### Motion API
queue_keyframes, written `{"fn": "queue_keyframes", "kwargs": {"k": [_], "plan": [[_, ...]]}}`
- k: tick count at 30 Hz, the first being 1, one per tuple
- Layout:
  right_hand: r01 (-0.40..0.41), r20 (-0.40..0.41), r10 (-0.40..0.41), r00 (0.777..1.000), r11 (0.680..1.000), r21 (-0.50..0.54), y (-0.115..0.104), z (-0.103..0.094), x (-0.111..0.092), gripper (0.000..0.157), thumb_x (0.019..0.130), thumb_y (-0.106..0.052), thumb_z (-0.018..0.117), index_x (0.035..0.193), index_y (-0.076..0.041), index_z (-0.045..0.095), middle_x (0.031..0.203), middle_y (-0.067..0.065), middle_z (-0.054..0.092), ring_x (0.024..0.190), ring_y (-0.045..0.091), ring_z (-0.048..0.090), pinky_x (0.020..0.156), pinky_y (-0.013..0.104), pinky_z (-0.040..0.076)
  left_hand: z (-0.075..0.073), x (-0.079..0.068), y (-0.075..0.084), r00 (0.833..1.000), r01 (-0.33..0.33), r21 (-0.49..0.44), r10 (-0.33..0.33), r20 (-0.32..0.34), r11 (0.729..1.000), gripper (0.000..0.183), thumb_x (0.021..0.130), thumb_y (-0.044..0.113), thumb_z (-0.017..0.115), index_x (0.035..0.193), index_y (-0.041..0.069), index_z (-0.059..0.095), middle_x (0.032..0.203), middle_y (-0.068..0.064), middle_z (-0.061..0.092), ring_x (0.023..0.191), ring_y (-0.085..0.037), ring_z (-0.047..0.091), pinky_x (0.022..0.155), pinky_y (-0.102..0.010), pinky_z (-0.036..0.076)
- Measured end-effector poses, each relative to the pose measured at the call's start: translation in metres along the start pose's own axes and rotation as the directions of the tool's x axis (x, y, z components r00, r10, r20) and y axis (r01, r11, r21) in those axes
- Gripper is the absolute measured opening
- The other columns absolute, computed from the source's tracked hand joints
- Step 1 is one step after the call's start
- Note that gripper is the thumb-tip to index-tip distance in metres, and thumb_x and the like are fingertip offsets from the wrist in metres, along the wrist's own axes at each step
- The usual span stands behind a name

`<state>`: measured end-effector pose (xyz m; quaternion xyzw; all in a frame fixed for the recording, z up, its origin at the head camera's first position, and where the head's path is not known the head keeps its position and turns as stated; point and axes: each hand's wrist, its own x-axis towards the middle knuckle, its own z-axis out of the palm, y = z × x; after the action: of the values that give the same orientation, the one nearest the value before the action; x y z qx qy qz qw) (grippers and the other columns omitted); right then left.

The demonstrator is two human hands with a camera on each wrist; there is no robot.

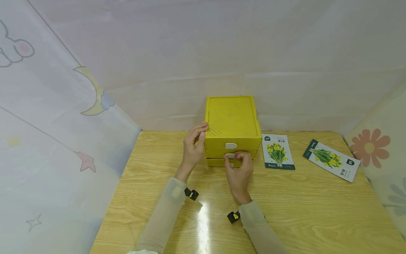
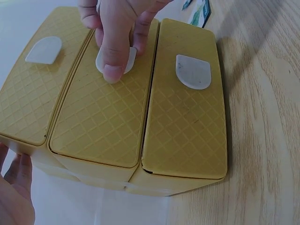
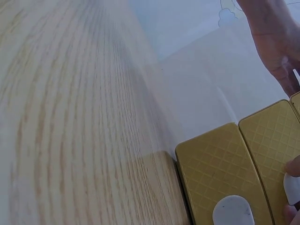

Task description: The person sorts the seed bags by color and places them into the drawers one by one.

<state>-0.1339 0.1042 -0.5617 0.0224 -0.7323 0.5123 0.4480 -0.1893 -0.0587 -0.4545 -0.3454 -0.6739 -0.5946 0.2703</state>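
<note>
A yellow drawer box [image 1: 233, 116] with three stacked drawers stands near the back of the wooden table. Each drawer front carries a white rounded tab; the bottom drawer's tab [image 2: 193, 72] shows fully in the left wrist view. My right hand [image 1: 240, 173] pinches the tab of the middle drawer [image 2: 101, 117] between thumb and fingers. That drawer sits roughly level with its neighbours. On the other side, my left hand [image 1: 194, 146] rests against the box's upper left edge with loosely extended fingers, holding nothing.
Right of the box lies a seed packet [image 1: 278, 151] printed with yellow flowers, and a second packet [image 1: 331, 160] lies tilted farther right. A printed cloth wall [image 1: 177, 70] stands close behind the box. The table [image 1: 152, 158] extends toward me.
</note>
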Motion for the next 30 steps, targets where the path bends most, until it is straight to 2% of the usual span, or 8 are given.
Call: {"fn": "queue_keyframes", "kwargs": {"k": [3,7,13,16,20,30], "plan": [[0.006,-0.001,-0.006,1.0,1.0,0.004,0.001,0.0,0.0,0.038,0.075,-0.01,0.085,0.088,0.004,0.051,0.095,0.008,0.057,0.085,0.023,0.057,0.078,0.029,0.051,0.0,0.0,0.0,1.0,0.002,-0.001,-0.002,-0.002,1.0,0.024,0.095,-0.015,0.045,0.112,-0.015,0.061,0.123,-0.03,0.057,0.117,-0.04,0.056,0.096,-0.039,0.049],[0.012,0.0,-0.012,1.0,1.0,0.014,0.001,-0.001,-0.001,0.037,0.075,-0.01,0.085,0.091,0.004,0.054,0.095,0.01,0.058,0.086,0.025,0.058,0.076,0.035,0.053,0.0,0.0,0.0,1.0,0.004,0.0,-0.004,-0.003,1.0,0.024,0.094,-0.015,0.045,0.112,-0.015,0.061,0.123,-0.03,0.057,0.117,-0.04,0.056,0.096,-0.038,0.049],[-0.015,0.013,0.014,1.0,1.0,0.023,-0.009,-0.004,-0.002,0.039,0.074,-0.009,0.085,0.099,0.004,0.058,0.097,0.013,0.057,0.09,0.027,0.059,0.076,0.044,0.055,-0.001,0.0,0.0,1.0,0.002,0.006,-0.002,-0.004,1.0,0.024,0.095,-0.015,0.045,0.112,-0.015,0.061,0.123,-0.03,0.057,0.117,-0.04,0.056,0.096,-0.038,0.049],[-0.029,0.003,0.029,1.0,0.999,0.027,-0.009,-0.004,-0.005,0.04,0.073,-0.009,0.086,0.101,0.004,0.06,0.099,0.013,0.058,0.09,0.03,0.058,0.077,0.044,0.054,-0.001,-0.001,0.0,1.0,0.002,0.004,-0.002,-0.006,1.0,0.024,0.095,-0.015,0.045,0.112,-0.015,0.061,0.123,-0.03,0.057,0.117,-0.04,0.056,0.096,-0.038,0.049],[-0.072,0.004,0.072,0.997,0.997,0.018,-0.003,-0.005,-0.014,0.041,0.075,-0.015,0.085,0.102,0.002,0.061,0.102,0.011,0.058,0.092,0.028,0.057,0.08,0.041,0.05,-0.001,-0.001,0.0,1.0,0.003,-0.004,-0.003,-0.009,1.0,0.024,0.095,-0.014,0.045,0.112,-0.015,0.062,0.123,-0.03,0.057,0.119,-0.04,0.055,0.096,-0.038,0.049],[-0.211,0.029,0.21,0.977,0.977,0.026,0.005,-0.006,-0.029,0.038,0.077,-0.018,0.083,0.105,-0.003,0.061,0.104,0.011,0.056,0.094,0.033,0.057,0.08,0.053,0.05,0.0,0.0,0.0,1.0,0.005,-0.011,-0.005,-0.007,1.0,0.023,0.094,-0.015,0.046,0.111,-0.015,0.062,0.123,-0.03,0.057,0.121,-0.039,0.054,0.096,-0.039,0.049]]}}
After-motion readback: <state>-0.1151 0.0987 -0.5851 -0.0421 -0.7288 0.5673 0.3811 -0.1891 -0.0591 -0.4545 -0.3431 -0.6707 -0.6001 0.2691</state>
